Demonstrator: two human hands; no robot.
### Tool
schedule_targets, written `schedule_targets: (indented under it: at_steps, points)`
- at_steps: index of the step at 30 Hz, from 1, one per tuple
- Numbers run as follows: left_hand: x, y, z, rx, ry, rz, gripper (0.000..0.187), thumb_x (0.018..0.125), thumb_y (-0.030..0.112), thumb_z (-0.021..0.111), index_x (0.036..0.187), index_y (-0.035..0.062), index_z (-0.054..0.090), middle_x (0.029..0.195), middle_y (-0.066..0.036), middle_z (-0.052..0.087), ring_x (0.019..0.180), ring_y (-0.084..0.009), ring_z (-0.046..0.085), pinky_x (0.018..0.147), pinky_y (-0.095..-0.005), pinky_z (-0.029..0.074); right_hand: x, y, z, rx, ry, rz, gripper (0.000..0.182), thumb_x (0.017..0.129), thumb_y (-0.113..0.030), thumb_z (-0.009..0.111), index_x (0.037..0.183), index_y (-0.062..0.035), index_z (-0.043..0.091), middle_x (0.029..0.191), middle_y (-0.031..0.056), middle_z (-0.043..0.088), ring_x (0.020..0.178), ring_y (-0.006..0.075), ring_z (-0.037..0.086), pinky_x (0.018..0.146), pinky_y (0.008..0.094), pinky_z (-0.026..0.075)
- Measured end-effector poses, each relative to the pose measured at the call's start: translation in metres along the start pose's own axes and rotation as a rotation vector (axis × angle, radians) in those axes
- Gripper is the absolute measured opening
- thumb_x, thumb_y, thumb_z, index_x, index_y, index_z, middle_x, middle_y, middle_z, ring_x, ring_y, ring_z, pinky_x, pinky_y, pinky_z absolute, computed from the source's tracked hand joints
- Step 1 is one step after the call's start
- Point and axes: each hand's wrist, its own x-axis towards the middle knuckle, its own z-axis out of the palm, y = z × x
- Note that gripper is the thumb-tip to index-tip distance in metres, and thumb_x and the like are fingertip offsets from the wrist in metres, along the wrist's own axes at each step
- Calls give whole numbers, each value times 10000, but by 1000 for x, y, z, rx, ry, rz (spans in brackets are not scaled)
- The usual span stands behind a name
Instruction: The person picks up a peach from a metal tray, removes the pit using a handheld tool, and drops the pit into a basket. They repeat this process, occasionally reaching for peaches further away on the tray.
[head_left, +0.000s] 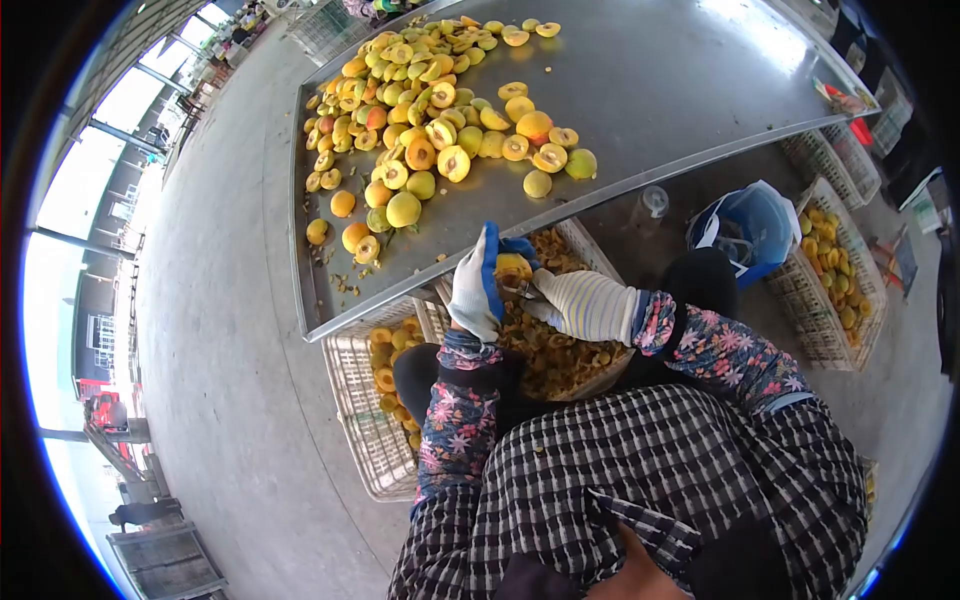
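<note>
One checked shirt (650,450), left hand (474,285), right hand (592,303) (one fruit (513,266) between).

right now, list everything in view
metal table: one, grey, ahead
crates: at least five, pale, around the table
fruit: many, yellow, green, some reddish, on table and in crates
scraps: many, brownish, in middle crate
bucket: one, blue, at right, below table
clear container: one, colourless, left of bucket
machine: one, red, far left
floor: one, grey, underneath
far background: too small to tell
fruit piece: one, yellow, in left hand
left hand: one, white and blue glove, below table edge
right hand: one, striped glove, beside it
sleeves: two, floral, forearms
checked top: one, black and white, torso
</note>
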Motion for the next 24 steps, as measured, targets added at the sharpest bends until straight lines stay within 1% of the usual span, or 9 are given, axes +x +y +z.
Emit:
schedule_targets:
  at_steps: [3, 6, 9, 10, 16, 21, 22, 23, 24]
  points:
    - [2, 1, 0, 317, -46, 168, 528, 1059, 419, 391, 1026, -47, 638, 889, -135, 696, 799, -236, 695, 757, -328, 564, -1, 7, 12, 88, 42, 4, 314, 973, -303, 579, 1085, -15, 525, 732, 184, 654, 693, 375, 662, 636, 468, 510]
    - [2, 3, 11, -270, 83, -155, 508, 1034, 437, 453, 1018, -39, 628, 892, -147, 680, 801, -271, 683, 747, -372, 573, 0, 5, 29, 696, 105, 34, 369, 998, -406, 540, 1078, -47, 528, 662, 77, 610, 554, 259, 622, 518, 404, 492]
    - [3, -5, 18, -524, 80, -115, 487, 1000, 458, 518, 1012, -20, 612, 913, -151, 662, 801, -295, 669, 745, -428, 579, -6, -13, -12, 1110, -277, 407, 410, 1003, -488, 498, 1057, -82, 528, 619, -8, 524, 453, 137, 515, 409, 310, 424]
    - [4, -4, 21, -553, 191, -176, 483, 982, 479, 540, 1026, 1, 597, 948, -150, 646, 823, -305, 657, 761, -466, 576, -7, -15, -10, 1148, -238, 406, 410, 1001, -503, 490, 1033, -96, 525, 591, -4, 482, 408, 105, 449, 366, 257, 368]
    - [5, -7, 27, -745, 209, -146, 412, 967, 461, 565, 1034, 55, 593, 993, -131, 638, 931, -335, 641, 812, -522, 556, -8, -9, -13, 1333, -313, 421, 430, 995, -513, 496, 1022, -85, 532, 608, -2, 489, 421, 106, 461, 385, 252, 370]
    - [-9, 15, -28, -468, 441, 52, 433, 999, 432, 525, 1039, 14, 633, 916, -103, 659, 819, -245, 657, 753, -407, 563, -23, 4, -29, 1021, -413, 361, 435, 995, -515, 489, 1092, -97, 564, 659, 2, 517, 466, 100, 495, 446, 248, 412]
    - [-21, 28, -43, -49, 504, 208, 414, 1003, 400, 529, 1019, 7, 656, 901, -97, 666, 800, -220, 649, 735, -368, 549, -26, 11, -27, 956, -428, 352, 442, 994, -514, 489, 1122, -99, 568, 668, 1, 520, 488, 99, 510, 466, 247, 428]
    - [-31, 36, -68, 163, 522, 203, 395, 998, 375, 542, 1008, 3, 675, 895, -89, 674, 786, -196, 641, 720, -339, 535, -27, 26, -14, 676, -400, 239, 430, 993, -422, 518, 1294, -115, 523, 723, 61, 602, 616, 191, 616, 567, 330, 502]
    - [-41, 45, -93, 374, 547, 197, 378, 993, 350, 554, 998, -1, 695, 889, -82, 681, 773, -172, 632, 705, -310, 521, -30, 36, -1, 337, -349, 156, 439, 989, -388, 520, 1345, -133, 488, 753, 87, 626, 635, 241, 626, 589, 370, 503]
